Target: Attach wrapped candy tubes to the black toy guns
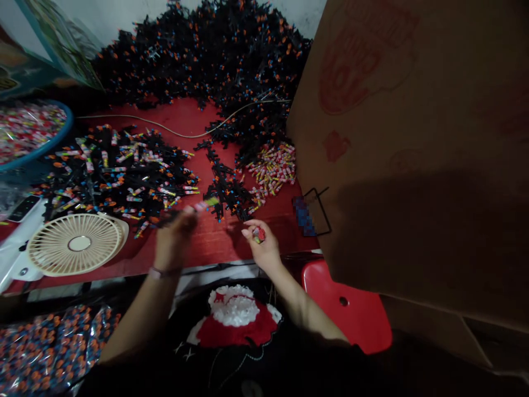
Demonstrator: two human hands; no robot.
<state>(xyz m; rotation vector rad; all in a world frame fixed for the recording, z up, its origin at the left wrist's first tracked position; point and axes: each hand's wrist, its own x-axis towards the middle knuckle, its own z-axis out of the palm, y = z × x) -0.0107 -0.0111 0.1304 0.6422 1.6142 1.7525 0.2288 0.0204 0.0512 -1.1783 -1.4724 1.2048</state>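
The left grip (177,234), blurred, is closed around a dark toy (168,219) held just above the red tabletop (212,242), near its front edge. A tube (206,204) juts from the fingertips; its long axis runs nearly crosswise, tilting slightly up and away, its yellow-green end pointing right and its pinkish end at the fingers. Blur hides whether tube and toy are joined.

The right grip (266,251) is curled around a few small tubes (259,235) in the palm, thumb and forefinger pointing left; which way these tubes point is unclear.

Just beyond the hands lie loose black toys (225,184), pointing various ways, with a tube pile (273,168) touching them on the right. The left pile (132,165) mixes black toys and tubes at all angles. Near it stand a fan (78,242) and a blue tub (69,118); a carton (392,138) rises at right.
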